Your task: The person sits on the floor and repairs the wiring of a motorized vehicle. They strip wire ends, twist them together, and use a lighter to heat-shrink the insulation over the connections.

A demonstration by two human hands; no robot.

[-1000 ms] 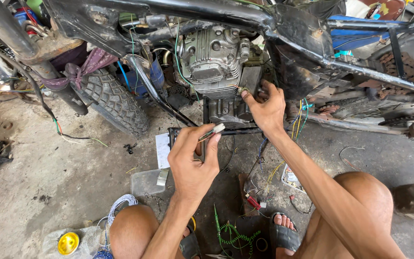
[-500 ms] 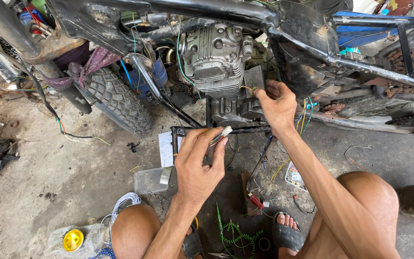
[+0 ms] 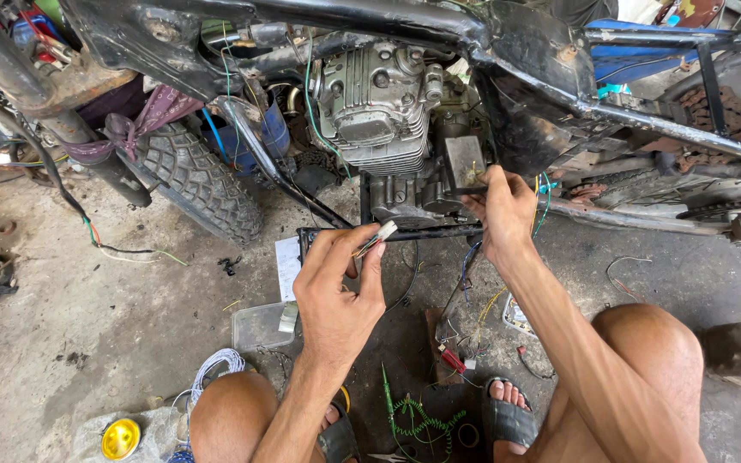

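The left hand [image 3: 336, 287] pinches a small white plastic wire connector with short coloured leads [image 3: 377, 237] between thumb and fingertips, holding it up just in front of the black steel lower frame rail [image 3: 426, 231] of the stripped motorcycle. The right hand [image 3: 501, 210] reaches further in and grips the small grey box-shaped electrical unit [image 3: 465, 163] mounted beside the ribbed silver engine cylinder [image 3: 375, 107], fingers closed on its lower edge.

As a judgement, the wiring work looks only partly done: the connector is not plugged into anything, and green and blue wires [image 3: 544, 201] hang loose near the right wrist. On the concrete floor between the person's sandalled feet lie a coiled green wire [image 3: 422, 422], a red-handled tool [image 3: 452, 358] and other cut strands, unrouted. A clear plastic box [image 3: 259, 326] sits on the floor left of the left forearm, and a knobbly black tyre [image 3: 195, 180] stands toward the left side of the frame.
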